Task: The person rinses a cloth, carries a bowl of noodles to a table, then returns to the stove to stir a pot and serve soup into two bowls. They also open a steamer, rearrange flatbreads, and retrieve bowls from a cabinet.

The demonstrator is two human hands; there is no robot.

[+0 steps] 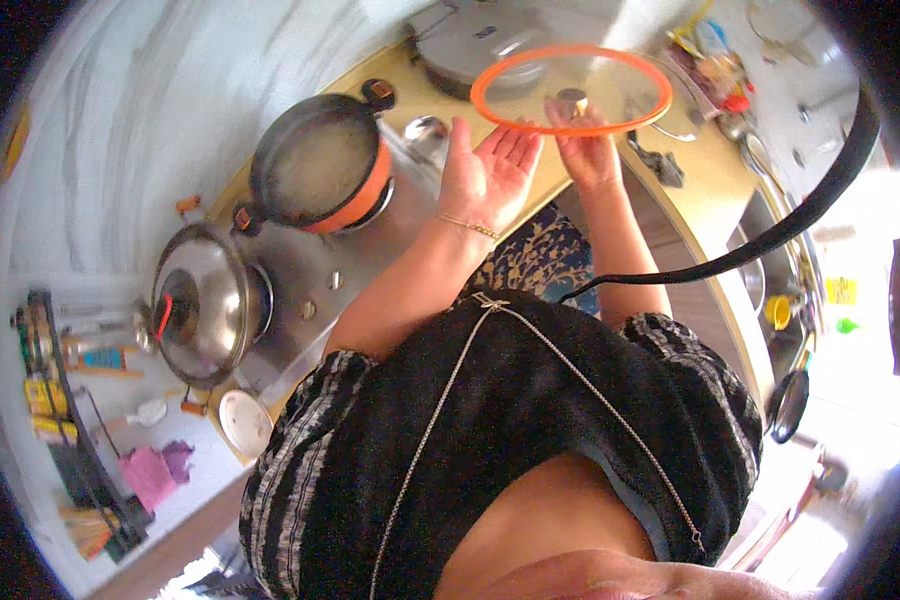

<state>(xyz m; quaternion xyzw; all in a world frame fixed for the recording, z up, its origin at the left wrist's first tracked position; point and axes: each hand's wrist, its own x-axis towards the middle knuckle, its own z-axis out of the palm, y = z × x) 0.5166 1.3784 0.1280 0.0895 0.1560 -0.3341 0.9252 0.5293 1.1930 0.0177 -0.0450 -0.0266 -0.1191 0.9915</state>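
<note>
A round glass lid with an orange rim [607, 90] is held up over the counter in front of me. My right hand [591, 159] has it from below, fingers showing through the glass around the knob [572, 97]. Palm up and fingers spread, my left hand [487, 176] is just beside the lid's near edge; whether its fingertips touch the rim I cannot tell. To the left, a deep orange pan [352, 208] with a dark interior sits on the stove [375, 262], its pale contents blurred. A steel ladle [425, 129] lies between the pan and my left hand.
Nearer on the stove stands a wok under a domed steel lid [221, 300], with a white dish [245, 422] beside it. A grey round appliance [472, 41] occupies the back. Packets [716, 67] and a dark cloth [664, 166] lie right. A black strap [765, 240] crosses the view.
</note>
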